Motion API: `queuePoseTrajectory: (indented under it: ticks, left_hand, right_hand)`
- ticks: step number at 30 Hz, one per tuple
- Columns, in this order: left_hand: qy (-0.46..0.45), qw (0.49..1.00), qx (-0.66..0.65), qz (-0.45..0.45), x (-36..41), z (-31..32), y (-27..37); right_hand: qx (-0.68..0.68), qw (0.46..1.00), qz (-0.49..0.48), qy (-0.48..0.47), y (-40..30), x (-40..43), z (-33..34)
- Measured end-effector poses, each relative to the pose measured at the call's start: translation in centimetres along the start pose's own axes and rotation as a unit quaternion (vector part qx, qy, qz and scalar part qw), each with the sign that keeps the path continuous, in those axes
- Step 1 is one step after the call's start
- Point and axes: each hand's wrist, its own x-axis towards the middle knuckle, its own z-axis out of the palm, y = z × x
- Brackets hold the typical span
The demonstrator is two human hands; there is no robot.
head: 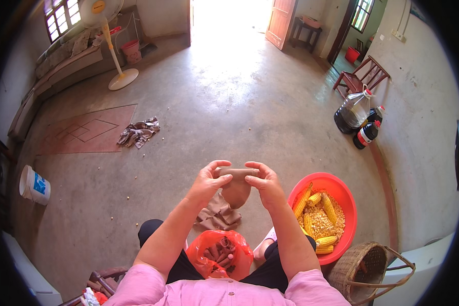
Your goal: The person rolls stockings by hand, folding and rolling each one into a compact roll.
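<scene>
A brown fabric piece (237, 193) hangs in front of me, its top edge stretched flat between both hands. My left hand (213, 178) grips the left end of that edge with thumb and fingers. At the right end, my right hand (264, 179) pinches the same edge. Just below, a loose heap of similar brown fabric pieces (218, 216) lies on the floor. Between my legs stands an opened red plastic bag (199, 254) with several rolled brown pieces (220, 254) inside.
To my right are a red basin (351, 214) of corn cobs and kernels and a wicker basket (357, 267). Farther off stand dark-liquid jugs (352, 114), a wooden chair (357, 78) and a pedestal fan (114, 57). A checked cloth (139, 132) and a white bucket (38, 187) lie left.
</scene>
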Motion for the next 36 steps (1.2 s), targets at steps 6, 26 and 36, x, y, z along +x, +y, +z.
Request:
queuePoseTrajectory:
  ticks: [6, 26, 36]
  left_hand:
    - [0.006, 1.000, 0.015, -0.010, 0.24, -0.35, -0.30]
    - [0.008, 1.000, -0.007, -0.020, 0.31, -0.23, -0.28]
    - [0.007, 0.997, -0.070, -0.038, 0.19, -0.29, 0.01]
  right_hand:
    - [0.006, 1.000, 0.018, -0.014, 0.46, 0.37, -0.57]
    - [0.002, 0.999, 0.035, -0.008, 0.75, 0.48, -0.89]
    - [0.026, 0.999, 0.033, 0.002, 0.72, 0.46, -0.62]
